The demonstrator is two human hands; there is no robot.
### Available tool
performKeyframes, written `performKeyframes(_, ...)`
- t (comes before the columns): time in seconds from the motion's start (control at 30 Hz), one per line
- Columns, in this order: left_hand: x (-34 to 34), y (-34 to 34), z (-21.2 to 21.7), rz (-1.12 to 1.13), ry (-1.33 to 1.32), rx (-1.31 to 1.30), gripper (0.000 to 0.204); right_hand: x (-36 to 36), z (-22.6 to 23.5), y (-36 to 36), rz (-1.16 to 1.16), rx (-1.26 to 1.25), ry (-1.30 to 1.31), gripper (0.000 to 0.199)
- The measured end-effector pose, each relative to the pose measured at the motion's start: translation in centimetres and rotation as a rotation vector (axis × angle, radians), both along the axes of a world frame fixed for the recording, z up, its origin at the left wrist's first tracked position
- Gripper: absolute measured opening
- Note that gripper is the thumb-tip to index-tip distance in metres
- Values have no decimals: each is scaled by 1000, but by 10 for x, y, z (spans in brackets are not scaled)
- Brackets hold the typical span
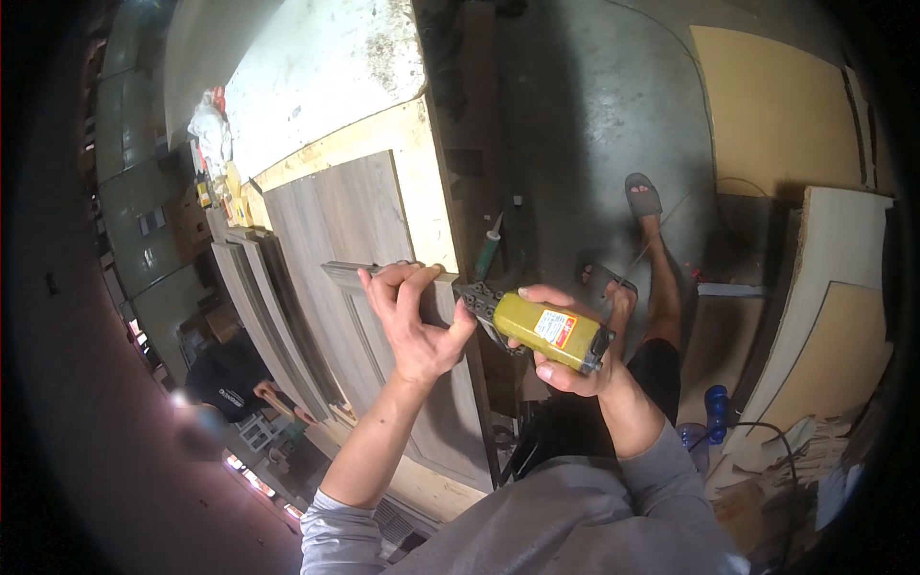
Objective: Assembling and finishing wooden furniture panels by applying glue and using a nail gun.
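My right hand [599, 374] is wrapped round a yellow-green handheld power tool [522, 324] with a black head and a label on its side. The tool's black head is at the panel's right edge, close to the end of a grey wood strip [350, 275]. My left hand [422, 335] curls its fingers over that strip, its thumb beside the tool head. Under the strip lies a grey wood-grain panel [316, 211] with a recessed middle. Whether the head touches the wood I cannot tell.
A workbench [436, 182] bears the panel, with a stained white sheet [326, 77] beyond. Long grey boards [278, 316] stand along its left. A green sealant tube [489, 251] is beside its right edge. Another person's hand [264, 388] is at lower left. Boards [824, 278] lean at right.
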State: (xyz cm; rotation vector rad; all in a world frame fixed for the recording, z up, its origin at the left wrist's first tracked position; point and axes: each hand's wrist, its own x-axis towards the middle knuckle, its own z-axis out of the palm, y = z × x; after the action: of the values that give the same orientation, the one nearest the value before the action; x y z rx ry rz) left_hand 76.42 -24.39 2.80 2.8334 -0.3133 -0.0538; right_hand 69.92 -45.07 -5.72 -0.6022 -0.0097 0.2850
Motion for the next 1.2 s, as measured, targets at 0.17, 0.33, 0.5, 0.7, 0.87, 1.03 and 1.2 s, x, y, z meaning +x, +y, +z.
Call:
performKeyframes(0.17,-2,1,-1,5,-15,24,51,3,0,-4,51,-4,10,74)
performKeyframes(0.33,-1,2,1,-3,-10,9,50,2,1,-5,77,6,22,74)
performKeyframes(0.5,-1,0,2,8,-7,17,50,5,2,-7,88,-18,16,74)
performKeyframes(0.7,3,-1,2,13,10,-4,49,0,5,-8,80,35,113,82)
performKeyframes(0.87,-5,1,6,34,-19,-8,49,9,1,-35,93,14,228,91)
performKeyframes(1.03,-46,11,-1,-170,60,-40,50,21,-14,-64,109,-88,197,91)
performKeyframes(1.2,-117,12,13,-225,159,-95,38,47,5,-84,227,-247,210,92)
